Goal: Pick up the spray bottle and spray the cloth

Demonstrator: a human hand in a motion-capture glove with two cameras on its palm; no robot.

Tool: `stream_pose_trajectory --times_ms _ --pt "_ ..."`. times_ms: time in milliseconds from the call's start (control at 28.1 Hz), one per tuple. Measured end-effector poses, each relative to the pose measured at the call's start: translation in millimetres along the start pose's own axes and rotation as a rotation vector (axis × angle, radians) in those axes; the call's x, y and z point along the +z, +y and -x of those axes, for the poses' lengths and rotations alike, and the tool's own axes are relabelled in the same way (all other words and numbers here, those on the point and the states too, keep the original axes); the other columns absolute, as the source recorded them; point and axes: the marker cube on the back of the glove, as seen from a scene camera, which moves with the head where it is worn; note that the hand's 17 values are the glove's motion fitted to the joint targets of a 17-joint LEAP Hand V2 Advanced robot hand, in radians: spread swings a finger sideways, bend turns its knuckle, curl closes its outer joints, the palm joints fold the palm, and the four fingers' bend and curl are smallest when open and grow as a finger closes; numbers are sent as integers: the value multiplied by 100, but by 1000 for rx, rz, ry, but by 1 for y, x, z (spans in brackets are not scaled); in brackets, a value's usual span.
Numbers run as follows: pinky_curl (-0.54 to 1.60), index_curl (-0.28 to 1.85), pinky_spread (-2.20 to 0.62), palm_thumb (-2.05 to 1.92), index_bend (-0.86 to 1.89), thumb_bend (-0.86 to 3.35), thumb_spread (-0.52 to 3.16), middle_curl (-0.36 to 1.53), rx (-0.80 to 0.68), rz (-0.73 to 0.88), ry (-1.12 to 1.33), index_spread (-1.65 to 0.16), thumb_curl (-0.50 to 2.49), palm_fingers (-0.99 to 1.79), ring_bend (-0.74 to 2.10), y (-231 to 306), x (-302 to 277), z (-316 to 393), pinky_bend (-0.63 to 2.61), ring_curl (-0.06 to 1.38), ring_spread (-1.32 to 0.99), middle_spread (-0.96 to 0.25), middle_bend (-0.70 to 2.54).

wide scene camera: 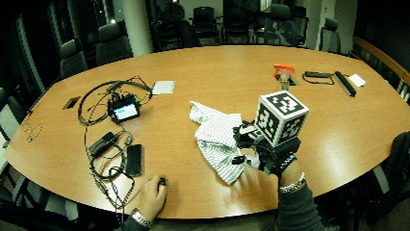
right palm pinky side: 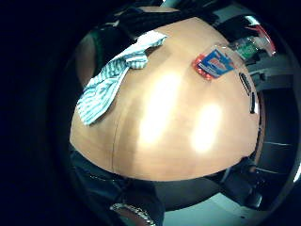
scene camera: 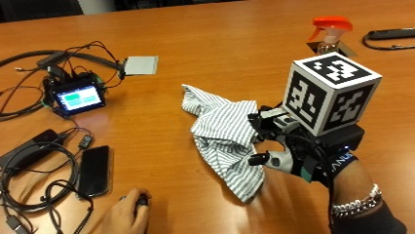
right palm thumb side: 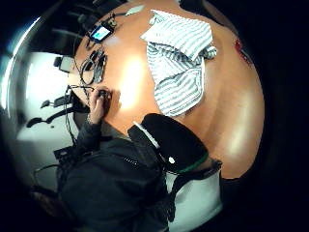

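Observation:
A spray bottle [scene camera: 328, 33] with an orange trigger stands upright on the wooden table [scene camera: 214, 44], beyond my hand. Its blue and red label [right palm pinky side: 215, 63] shows in the little finger side palm view. A crumpled white and grey striped cloth [scene camera: 222, 134] lies in the middle of the table. My gloved right hand [scene camera: 292, 158] hovers above the table just right of the cloth [wide scene camera: 214, 134], thumb pointing toward it, fingers relaxed and holding nothing. Both palm views look down on the table from some height, and the cloth [right palm thumb side: 178, 63] lies spread below.
At the left lie a small lit screen device [scene camera: 78, 96], tangled cables [scene camera: 39, 180], a black phone [scene camera: 95, 170] and a grey card [scene camera: 141, 65]. The person's bare left hand [scene camera: 126, 214] rests on a mouse near the front edge. A black strap [scene camera: 389, 34] lies far right.

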Motion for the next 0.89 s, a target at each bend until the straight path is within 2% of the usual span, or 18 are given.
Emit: stream_pose_trajectory --times_ms 356,889 --pt "26 23 27 34 16 3 101 21 66 -31 4 -43 17 41 30 -8 -2 -16 41 20 -7 -7 18" --pt "28 26 27 37 16 -2 106 26 381 -211 19 -43 22 46 31 -30 -20 -69 37 24 -6 -6 19"
